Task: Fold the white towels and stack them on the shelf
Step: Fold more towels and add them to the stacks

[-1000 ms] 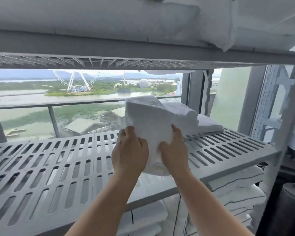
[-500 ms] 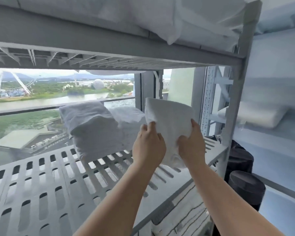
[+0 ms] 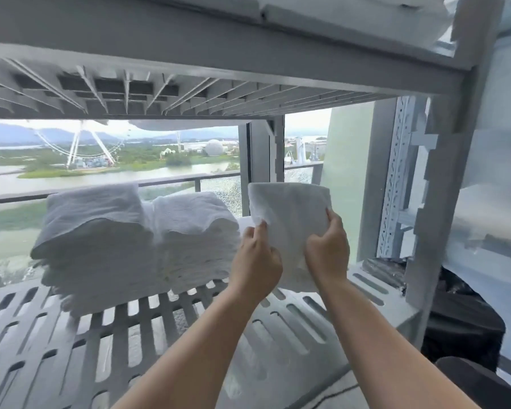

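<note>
A folded white towel (image 3: 289, 214) stands nearly upright at the right end of the slatted grey shelf (image 3: 148, 329). My left hand (image 3: 255, 261) grips its left lower edge and my right hand (image 3: 326, 249) grips its right side. Its bottom edge is hidden behind my hands. To the left, two stacks of folded white towels (image 3: 130, 240) rest on the same shelf, side by side, close to the held towel.
The upper shelf (image 3: 219, 54) sits low overhead with white linen on it. A grey upright post (image 3: 434, 231) bounds the shelf on the right, and dark round containers (image 3: 466, 329) stand beyond it. A window with a railing lies behind the shelf.
The held towel and both hands have moved right along the shelf, past the stacked towels, to the right end. The view has swung right and closer.
</note>
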`<state>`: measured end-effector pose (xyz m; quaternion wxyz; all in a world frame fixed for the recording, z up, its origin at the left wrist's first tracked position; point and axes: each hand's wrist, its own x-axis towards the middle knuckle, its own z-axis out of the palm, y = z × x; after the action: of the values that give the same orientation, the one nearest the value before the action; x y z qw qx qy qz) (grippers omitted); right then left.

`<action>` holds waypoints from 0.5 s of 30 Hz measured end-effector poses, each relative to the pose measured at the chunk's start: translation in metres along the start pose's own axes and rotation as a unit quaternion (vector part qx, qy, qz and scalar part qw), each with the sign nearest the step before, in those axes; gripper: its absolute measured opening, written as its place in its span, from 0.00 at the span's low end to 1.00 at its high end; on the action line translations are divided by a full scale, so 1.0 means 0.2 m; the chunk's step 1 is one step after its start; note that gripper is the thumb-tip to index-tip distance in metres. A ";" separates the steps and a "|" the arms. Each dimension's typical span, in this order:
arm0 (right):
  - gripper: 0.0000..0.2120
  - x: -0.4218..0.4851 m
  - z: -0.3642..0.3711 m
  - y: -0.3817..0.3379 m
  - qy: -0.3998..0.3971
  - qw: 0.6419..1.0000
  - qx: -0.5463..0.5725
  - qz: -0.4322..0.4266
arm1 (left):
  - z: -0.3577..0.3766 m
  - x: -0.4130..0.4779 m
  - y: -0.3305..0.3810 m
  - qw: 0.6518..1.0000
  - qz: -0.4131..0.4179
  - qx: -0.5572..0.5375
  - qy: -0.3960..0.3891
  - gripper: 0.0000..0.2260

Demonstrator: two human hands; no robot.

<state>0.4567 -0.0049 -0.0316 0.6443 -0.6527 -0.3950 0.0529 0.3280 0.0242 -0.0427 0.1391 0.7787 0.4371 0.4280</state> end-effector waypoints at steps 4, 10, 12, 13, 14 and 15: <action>0.33 0.30 0.04 0.05 -0.032 0.999 0.026 -0.008 | 0.10 0.19 0.02 0.999 -0.008 -0.003 0.043 0.28; 0.33 0.61 0.19 -0.01 -0.106 0.992 0.055 -0.041 | 0.05 0.46 0.01 0.991 -0.007 0.025 0.133 0.28; 0.34 0.68 0.25 -0.04 -0.134 0.989 0.046 -0.047 | 0.02 0.54 -0.02 0.990 -0.016 0.055 0.132 0.28; 0.34 0.71 0.27 -0.04 -0.148 0.987 0.040 -0.050 | 0.00 0.58 -0.04 0.990 -0.025 0.069 0.124 0.27; 0.34 0.72 0.30 -0.05 -0.159 0.985 0.033 -0.056 | -0.01 0.62 -0.06 0.990 -0.035 0.083 0.113 0.27; 0.34 0.73 0.33 -0.04 -0.166 0.984 0.027 -0.063 | -0.01 0.65 -0.08 0.989 -0.045 0.098 0.100 0.27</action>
<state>0.5153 0.1316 0.0303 0.5892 -0.5913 -0.5349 0.1306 0.3497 0.1373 0.0197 0.0373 0.7212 0.5234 0.4522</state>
